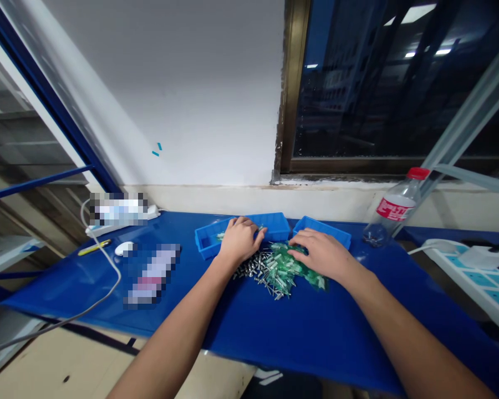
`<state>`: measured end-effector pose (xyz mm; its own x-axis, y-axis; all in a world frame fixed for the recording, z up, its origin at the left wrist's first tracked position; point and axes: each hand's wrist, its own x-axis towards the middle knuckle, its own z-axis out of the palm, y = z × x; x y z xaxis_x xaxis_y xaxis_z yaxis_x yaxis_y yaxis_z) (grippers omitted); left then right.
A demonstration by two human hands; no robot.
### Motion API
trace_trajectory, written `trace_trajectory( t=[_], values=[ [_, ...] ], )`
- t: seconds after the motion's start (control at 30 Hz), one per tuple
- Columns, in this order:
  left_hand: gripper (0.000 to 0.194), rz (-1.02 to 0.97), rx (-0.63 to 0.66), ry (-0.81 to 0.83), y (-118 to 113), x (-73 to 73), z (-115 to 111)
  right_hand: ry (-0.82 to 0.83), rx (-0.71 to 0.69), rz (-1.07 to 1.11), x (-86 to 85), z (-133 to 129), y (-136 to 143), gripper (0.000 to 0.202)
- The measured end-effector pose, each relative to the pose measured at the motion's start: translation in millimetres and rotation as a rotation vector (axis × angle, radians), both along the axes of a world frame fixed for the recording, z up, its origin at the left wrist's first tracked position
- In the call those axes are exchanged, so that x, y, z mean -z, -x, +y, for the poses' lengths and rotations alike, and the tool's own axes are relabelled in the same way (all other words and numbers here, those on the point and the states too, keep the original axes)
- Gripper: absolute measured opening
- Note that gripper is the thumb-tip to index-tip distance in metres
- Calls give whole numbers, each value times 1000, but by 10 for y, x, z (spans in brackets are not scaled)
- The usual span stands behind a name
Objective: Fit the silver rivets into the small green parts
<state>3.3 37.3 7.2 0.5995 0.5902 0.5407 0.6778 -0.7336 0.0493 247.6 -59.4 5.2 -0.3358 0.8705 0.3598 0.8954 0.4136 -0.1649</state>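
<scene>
My left hand (242, 239) is over the front edge of the larger blue bin (274, 225), its fingers curled and what they hold, if anything, hidden. Beside it, my right hand (318, 250) reaches over the green plastic pieces (286, 267), thumb apart from the fingers, in front of the smaller blue bin (336, 235). Between and below the hands lies a heap of small silvery metal parts (255, 266), mixed with the green pieces on the blue table (299, 327). A few small pale pieces show inside the larger bin.
A plastic bottle with a red cap (393, 208) stands at the back right, near a white power strip (474, 271). On the left are a yellow cutter (93, 247), a white oval object (125, 248), a blurred flat item (153, 276) and a cable (115, 271).
</scene>
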Motion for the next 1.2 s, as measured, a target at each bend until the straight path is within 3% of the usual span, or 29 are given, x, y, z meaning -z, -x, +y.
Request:
trace_trajectory(
  t=[0.1, 0.37, 0.6, 0.77, 0.9, 1.03, 1.2],
  values=[
    [34, -80, 40, 4, -34, 3, -79, 14, 14, -36, 13, 6, -13, 16],
    [28, -208, 345, 120, -163, 19, -268, -159, 133, -56, 1, -20, 24, 18],
    [28, -221, 381, 163, -118, 44, -253, -310, 189, -88, -21, -48, 61, 17],
    [40, -304, 386, 221, -121, 60, -270, -374, 96, 211, -100, -82, 156, 19],
    [60, -392, 400, 372, -149, 76, -291, -240, 40, 631, -64, -66, 242, 16],
    [53, -491, 405, 560, -151, 83, -305, -67, 14, 890, 18, -17, 270, 22],
    [53, -604, 382, 626, -120, 101, -319, 234, -51, 1100, 92, 37, 255, 45]
  ],
)
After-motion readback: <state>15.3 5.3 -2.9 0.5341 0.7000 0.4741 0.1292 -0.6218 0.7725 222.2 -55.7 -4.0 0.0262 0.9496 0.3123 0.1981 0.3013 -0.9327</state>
